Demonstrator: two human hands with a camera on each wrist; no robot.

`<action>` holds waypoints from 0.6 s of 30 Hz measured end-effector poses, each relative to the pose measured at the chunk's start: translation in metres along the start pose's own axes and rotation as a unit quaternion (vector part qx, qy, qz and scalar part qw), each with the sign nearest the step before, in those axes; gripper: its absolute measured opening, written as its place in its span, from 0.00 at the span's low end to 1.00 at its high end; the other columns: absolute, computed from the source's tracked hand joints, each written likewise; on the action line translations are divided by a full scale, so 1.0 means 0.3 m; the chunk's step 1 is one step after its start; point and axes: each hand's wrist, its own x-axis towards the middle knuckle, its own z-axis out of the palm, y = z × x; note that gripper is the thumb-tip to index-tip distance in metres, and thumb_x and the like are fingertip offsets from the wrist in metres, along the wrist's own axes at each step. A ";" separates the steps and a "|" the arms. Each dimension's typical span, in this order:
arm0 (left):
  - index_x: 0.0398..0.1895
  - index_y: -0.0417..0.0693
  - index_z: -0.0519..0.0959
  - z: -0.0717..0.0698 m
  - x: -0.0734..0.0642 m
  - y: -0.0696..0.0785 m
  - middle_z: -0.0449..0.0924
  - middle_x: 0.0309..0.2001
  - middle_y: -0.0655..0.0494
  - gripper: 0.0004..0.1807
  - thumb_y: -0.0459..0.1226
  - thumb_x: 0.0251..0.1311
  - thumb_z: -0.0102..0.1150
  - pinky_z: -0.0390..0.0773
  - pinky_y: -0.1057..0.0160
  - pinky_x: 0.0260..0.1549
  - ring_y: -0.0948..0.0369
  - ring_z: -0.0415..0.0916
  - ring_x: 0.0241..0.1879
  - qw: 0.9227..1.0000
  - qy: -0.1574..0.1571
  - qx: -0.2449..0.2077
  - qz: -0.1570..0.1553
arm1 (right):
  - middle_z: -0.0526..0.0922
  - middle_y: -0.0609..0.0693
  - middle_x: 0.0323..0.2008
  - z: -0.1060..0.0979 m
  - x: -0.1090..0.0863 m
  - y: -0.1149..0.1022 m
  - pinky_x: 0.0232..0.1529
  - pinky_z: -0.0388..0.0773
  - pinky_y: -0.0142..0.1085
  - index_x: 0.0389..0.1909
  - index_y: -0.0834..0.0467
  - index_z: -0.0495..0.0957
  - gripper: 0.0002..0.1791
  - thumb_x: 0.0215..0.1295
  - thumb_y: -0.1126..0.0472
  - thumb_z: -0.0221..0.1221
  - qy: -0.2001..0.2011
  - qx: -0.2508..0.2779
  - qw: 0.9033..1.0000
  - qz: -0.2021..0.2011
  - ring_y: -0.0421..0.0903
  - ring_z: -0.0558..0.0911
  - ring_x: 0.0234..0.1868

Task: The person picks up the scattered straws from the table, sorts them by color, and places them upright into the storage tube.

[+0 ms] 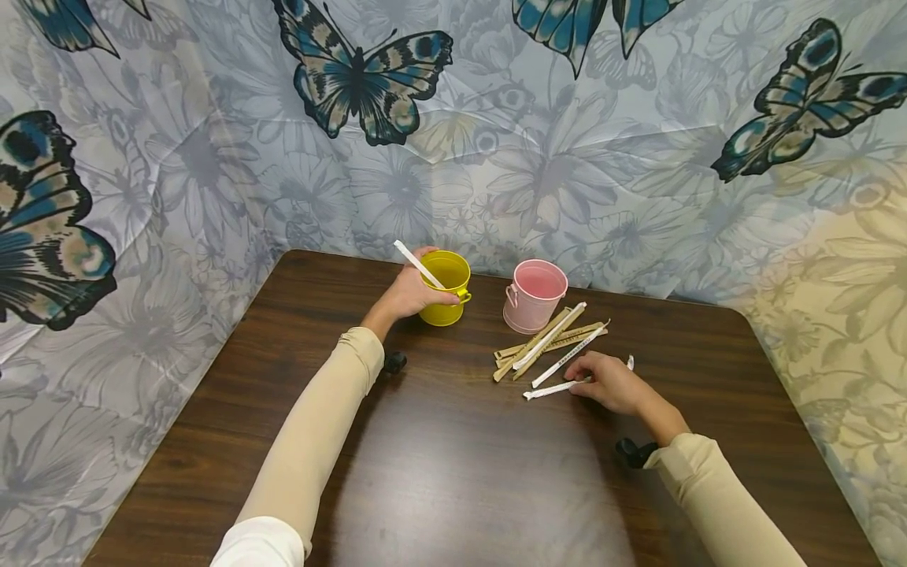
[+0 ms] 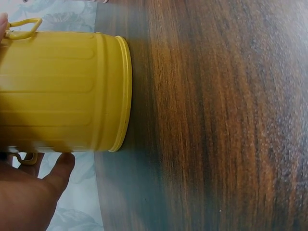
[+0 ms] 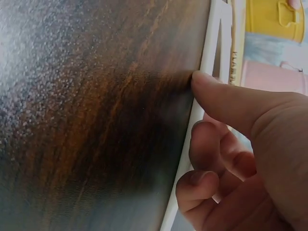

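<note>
My left hand grips a small yellow bucket at the back of the table, thumb on the near side by its handle. Out of that bucket leans a white paper-wrapped straw. In the left wrist view the bucket appears sideways, its base close to the tabletop. My right hand pinches another white wrapped straw at the near side of the straw pile. The right wrist view shows thumb and fingers of that hand at the white straw, low over the wood.
A pink bucket stands right of the yellow one. In front of it lie several brown-wrapped straws, with white straws on and beside them. Behind the dark wooden table hangs a butterfly-print cloth.
</note>
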 end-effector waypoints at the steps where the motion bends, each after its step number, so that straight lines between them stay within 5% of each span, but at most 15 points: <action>1: 0.77 0.48 0.53 0.000 0.000 0.000 0.72 0.65 0.45 0.60 0.37 0.43 0.84 0.73 0.51 0.67 0.49 0.73 0.63 1.000 0.000 0.000 0.000 | 0.82 0.47 0.33 0.003 -0.001 0.002 0.37 0.77 0.32 0.34 0.56 0.84 0.05 0.59 0.65 0.71 0.003 -0.008 1.000 -0.007 0.40 0.79 0.35; 9: 0.77 0.49 0.53 0.002 0.000 -0.001 0.72 0.65 0.45 0.60 0.37 0.43 0.83 0.73 0.51 0.67 0.49 0.73 0.63 1.000 -0.001 -0.005 0.000 | 0.81 0.44 0.33 0.003 -0.006 -0.003 0.39 0.76 0.34 0.31 0.54 0.84 0.04 0.60 0.65 0.70 0.006 -0.044 0.998 -0.035 0.41 0.79 0.37; 18: 0.78 0.48 0.53 0.002 -0.002 0.000 0.72 0.65 0.43 0.60 0.37 0.43 0.83 0.72 0.50 0.68 0.47 0.72 0.63 1.000 -0.001 -0.015 0.001 | 0.85 0.42 0.31 -0.082 0.032 -0.094 0.34 0.76 0.29 0.36 0.53 0.83 0.03 0.65 0.63 0.67 -0.013 0.003 1.000 -0.004 0.32 0.77 0.31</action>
